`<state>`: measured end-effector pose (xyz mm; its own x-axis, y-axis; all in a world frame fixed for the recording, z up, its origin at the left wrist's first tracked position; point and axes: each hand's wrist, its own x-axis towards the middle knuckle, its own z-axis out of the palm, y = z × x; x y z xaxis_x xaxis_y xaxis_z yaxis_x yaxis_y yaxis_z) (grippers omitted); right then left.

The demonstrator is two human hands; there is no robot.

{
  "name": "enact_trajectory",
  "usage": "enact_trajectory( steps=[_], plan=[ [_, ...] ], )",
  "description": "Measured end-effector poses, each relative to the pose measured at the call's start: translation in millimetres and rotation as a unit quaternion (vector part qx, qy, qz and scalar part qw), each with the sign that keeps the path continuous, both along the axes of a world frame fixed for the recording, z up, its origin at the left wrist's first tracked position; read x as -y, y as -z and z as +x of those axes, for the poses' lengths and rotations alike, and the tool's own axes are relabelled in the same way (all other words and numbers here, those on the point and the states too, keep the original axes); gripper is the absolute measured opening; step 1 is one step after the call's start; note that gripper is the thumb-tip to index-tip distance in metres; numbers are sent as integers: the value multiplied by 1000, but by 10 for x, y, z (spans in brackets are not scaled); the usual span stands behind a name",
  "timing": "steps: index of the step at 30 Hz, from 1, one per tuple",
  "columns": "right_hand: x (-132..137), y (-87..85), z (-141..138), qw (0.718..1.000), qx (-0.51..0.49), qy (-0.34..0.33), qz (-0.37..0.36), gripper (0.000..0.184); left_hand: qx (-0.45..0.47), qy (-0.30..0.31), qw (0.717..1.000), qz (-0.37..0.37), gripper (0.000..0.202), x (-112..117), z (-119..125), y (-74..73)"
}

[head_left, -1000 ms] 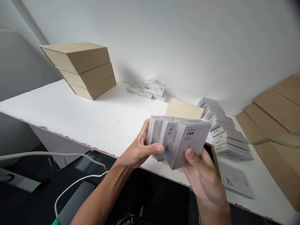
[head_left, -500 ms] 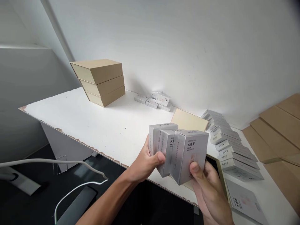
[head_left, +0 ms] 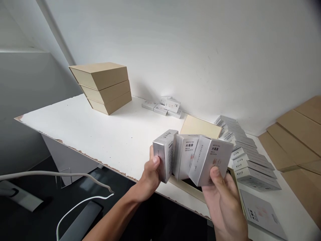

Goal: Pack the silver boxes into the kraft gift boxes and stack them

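Three small silver-white tea boxes, printed "WHITE TEA", are fanned out between my hands above the table. My left hand is closed round the leftmost tea box, thumb on its narrow side. My right hand grips the rightmost tea box, thumb on its printed face. The middle tea box leans between them; what holds it is hidden. Under and behind my hands lies an opened beige gift box, its flap toward the wall and its front rim below the tea boxes.
Three closed beige boxes are stacked at the far left of the white table. Several tea boxes lie by the wall, and a row stands at right. Beyond are brown cardboard sheets. White cables hang at left.
My hands have moved apart and the tea boxes have spread and turned. The leftmost box has swung away from the middle one, opening a gap. The view has shifted slightly.
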<state>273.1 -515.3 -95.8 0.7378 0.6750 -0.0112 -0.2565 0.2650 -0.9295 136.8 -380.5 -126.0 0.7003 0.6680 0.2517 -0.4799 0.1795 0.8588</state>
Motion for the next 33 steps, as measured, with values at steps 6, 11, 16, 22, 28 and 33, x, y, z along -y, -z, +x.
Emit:
enact_trajectory(
  steps=[6,11,16,22,28,33],
  plan=[
    [-216,6,-117,980,150,127,35,60,43,-5,999,14,55,121,85,-111],
    [-254,19,-199,959,239,147,30,47,31,9,999,-1,92,23,153,-253],
    [-208,128,-167,950,305,40,51,52,-22,14,999,22,99,-115,90,-215],
    [-169,103,-175,953,287,-85,41,61,-76,-2,996,39,95,-175,-6,-186],
    [-246,56,-189,918,353,-170,-65,112,-120,1,982,149,108,-261,-103,-209],
    [-298,21,-64,878,413,-188,-152,100,-122,-37,976,178,108,-380,-144,-303]
  ],
)
